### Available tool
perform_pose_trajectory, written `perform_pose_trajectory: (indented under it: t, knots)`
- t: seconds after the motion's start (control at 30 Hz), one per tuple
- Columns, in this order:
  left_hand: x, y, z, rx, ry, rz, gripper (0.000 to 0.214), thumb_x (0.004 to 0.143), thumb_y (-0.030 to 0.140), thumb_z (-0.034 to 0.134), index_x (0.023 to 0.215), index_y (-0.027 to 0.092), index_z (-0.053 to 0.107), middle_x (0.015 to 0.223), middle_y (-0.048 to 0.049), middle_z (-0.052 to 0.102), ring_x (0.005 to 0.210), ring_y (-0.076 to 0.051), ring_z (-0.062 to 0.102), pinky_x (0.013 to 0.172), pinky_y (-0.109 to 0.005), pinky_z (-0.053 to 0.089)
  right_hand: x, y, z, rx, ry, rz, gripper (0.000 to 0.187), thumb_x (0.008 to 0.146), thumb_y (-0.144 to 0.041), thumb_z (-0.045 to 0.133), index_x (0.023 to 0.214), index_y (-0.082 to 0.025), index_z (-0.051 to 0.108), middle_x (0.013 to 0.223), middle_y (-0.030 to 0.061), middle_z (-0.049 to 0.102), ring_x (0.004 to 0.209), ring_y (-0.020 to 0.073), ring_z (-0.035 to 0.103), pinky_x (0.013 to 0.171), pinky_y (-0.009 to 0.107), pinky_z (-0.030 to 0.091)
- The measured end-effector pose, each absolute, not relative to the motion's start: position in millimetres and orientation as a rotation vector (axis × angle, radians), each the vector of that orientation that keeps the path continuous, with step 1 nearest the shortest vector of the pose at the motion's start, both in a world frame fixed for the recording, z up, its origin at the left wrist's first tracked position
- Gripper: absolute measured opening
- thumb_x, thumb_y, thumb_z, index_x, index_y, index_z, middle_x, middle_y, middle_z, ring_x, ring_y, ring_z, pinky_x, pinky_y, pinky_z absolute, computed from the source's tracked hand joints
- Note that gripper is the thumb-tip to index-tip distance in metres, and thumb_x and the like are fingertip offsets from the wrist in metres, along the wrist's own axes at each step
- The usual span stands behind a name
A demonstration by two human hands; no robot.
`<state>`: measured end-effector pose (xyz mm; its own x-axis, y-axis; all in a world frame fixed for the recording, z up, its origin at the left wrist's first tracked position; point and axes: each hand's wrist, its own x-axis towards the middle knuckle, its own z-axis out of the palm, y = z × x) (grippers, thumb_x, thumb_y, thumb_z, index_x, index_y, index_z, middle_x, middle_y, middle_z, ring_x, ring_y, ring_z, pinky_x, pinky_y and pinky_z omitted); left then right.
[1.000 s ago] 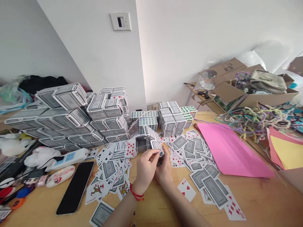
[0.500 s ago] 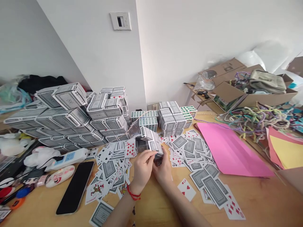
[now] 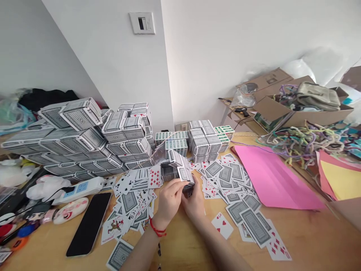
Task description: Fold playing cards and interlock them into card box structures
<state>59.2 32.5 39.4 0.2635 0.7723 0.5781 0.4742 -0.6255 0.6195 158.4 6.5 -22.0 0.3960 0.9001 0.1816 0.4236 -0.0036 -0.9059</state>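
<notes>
My left hand (image 3: 169,201), with a red string at the wrist, and my right hand (image 3: 194,203) meet at the middle of the wooden table (image 3: 304,233). Both pinch a small deck of playing cards (image 3: 186,177) with grey patterned backs, held just above the table. Loose cards (image 3: 132,203) lie scattered to the left and more loose cards (image 3: 239,188) to the right of my hands. A three of hearts (image 3: 222,225) lies face up right of my right forearm.
Tall piles of boxed card decks (image 3: 84,143) fill the back left, with a smaller stack (image 3: 204,145) behind my hands. A black phone (image 3: 89,224) and toys lie at left. Pink paper (image 3: 270,180), yarn and cardboard boxes (image 3: 293,109) are at right.
Both hands have shifted slightly while still holding the deck; the view has tilted a little. Nothing else moved.
</notes>
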Motion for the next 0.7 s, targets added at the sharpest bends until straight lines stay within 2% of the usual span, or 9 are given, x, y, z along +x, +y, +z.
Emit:
perform_pose_trajectory:
  t: [0.27,0.43,0.57,0.7]
  knots:
    - [52.3,22.4,26.0,2.173,1.285,1.348,0.016,0.082,0.014,0.051,0.086,0.02,0.066,0.083,-0.0033,0.068,0.08,-0.016,0.063,0.075,-0.03,0.052,158.9,5.9,-15.9,-1.604,-1.189,0.638,0.064,0.073,-0.032,0.057,0.13,-0.016,0.034,0.112,0.0141,0.057,0.093,0.0247,0.06,0.075,0.038,0.051]
    - [47.6,17.0,14.7,2.233,1.392,1.32,0.018,0.082,0.016,0.052,0.092,0.023,0.066,0.087,-0.0032,0.069,0.094,-0.02,0.06,0.086,-0.039,0.048,159.6,6.0,-15.7,-1.599,-1.211,0.606,0.062,0.073,-0.029,0.057,0.129,-0.015,0.035,0.112,0.0132,0.059,0.092,0.0241,0.06,0.076,0.038,0.05]
    - [44.0,11.9,3.9,2.248,1.434,1.257,0.03,0.082,0.014,0.049,0.105,0.026,0.062,0.102,-0.0036,0.067,0.11,-0.022,0.053,0.092,-0.042,0.045,159.3,7.3,-18.5,-1.589,-1.229,0.57,0.061,0.073,-0.029,0.057,0.129,-0.016,0.036,0.117,0.0144,0.056,0.1,0.0258,0.058,0.08,0.04,0.049]
    - [45.3,5.5,-3.6,2.197,1.48,1.19,0.038,0.082,0.01,0.044,0.115,0.025,0.057,0.129,-0.0065,0.051,0.12,-0.022,0.045,0.096,-0.042,0.043,158.4,7.8,-19.1,-1.598,-1.222,0.565,0.061,0.074,-0.033,0.057,0.128,-0.016,0.037,0.117,0.0143,0.057,0.099,0.0257,0.058,0.08,0.04,0.049]
